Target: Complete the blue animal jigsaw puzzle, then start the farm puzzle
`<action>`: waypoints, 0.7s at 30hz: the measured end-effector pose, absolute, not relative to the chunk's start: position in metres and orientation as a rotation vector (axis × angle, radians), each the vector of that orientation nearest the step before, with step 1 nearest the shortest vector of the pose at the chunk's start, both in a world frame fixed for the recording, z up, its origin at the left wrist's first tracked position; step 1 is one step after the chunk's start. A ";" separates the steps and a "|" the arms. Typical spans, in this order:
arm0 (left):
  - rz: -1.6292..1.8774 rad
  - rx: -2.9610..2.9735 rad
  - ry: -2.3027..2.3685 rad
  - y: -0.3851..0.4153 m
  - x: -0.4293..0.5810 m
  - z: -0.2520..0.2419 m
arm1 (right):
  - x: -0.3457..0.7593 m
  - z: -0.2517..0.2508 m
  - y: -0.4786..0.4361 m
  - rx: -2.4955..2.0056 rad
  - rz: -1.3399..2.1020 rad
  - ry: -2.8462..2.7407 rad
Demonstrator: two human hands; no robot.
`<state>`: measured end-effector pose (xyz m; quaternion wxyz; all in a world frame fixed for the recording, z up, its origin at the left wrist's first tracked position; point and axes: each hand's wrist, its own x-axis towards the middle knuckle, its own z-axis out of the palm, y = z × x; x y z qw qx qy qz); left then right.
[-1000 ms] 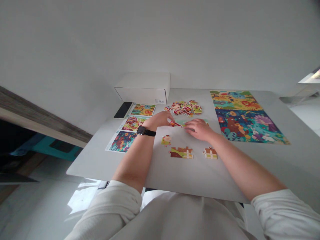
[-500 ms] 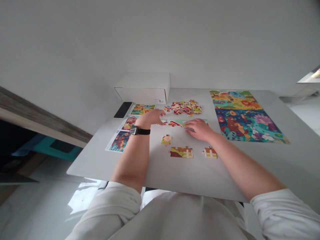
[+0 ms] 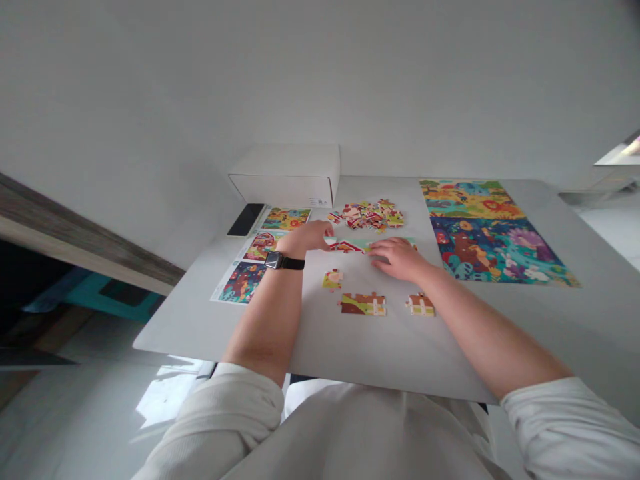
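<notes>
1. The left hand (image 3: 305,237), with a watch (image 3: 274,261) on its wrist, is reaching over the left end of a joined puzzle strip (image 3: 345,246). Its fingers (image 3: 323,233) are bunched narrowly at the strip's edge, and I cannot tell whether they are pinching a piece.
2. The right hand (image 3: 397,259) is lying palm-down with its fingers loosely spread, touching the strip's right part and not gripping it.
3. The strip is lying flat on a white table (image 3: 200,320), just below a pile of pieces (image 3: 367,215).
4. A small piece (image 3: 333,279) and two joined sections (image 3: 363,304) (image 3: 420,305) are lying nearer the person.
5. A finished puzzle (image 3: 495,233) is lying to the right, while three picture cards (image 3: 261,247), a phone (image 3: 245,220) and a white box (image 3: 285,177) are sitting to the left and at the far edge.
</notes>
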<state>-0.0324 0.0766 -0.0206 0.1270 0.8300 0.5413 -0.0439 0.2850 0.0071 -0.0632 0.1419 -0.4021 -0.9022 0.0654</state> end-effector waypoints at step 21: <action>0.169 2.316 1.718 0.072 -0.008 -0.027 | 0.282 -0.061 0.005 -1.184 0.195 -2.622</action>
